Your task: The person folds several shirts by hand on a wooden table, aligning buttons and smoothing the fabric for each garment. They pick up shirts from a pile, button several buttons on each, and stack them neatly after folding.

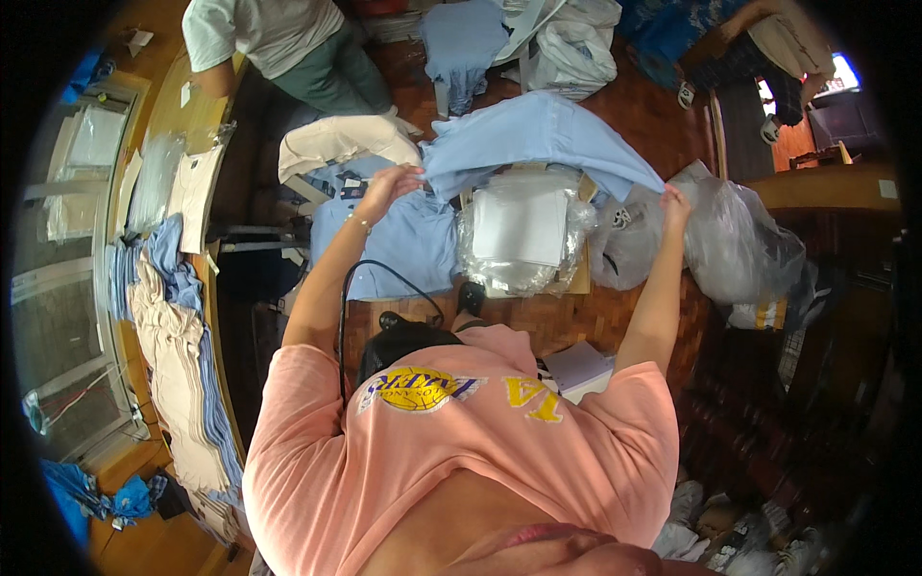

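A light-blue garment (538, 134) is stretched out in front of me between both hands, its far edge arched. My left hand (392, 184) is closed on its left end, and my right hand (676, 200) pinches its right corner. The kind of garment cannot be made out for certain. Just below it lies a stack of white sheets (521, 227) among clear plastic bags. Another light-blue garment (389, 252) is spread flat below my left hand. Beyond that hand lies a beige garment (341, 144).
Stacked beige and blue garments (178, 355) lie along the left table. Clear plastic bags (744, 240) are heaped at the right. A person (279, 43) stands far left; another person (768, 48) is far right. Blue clothing (463, 43) and white plastic bags (573, 48) lie at the back.
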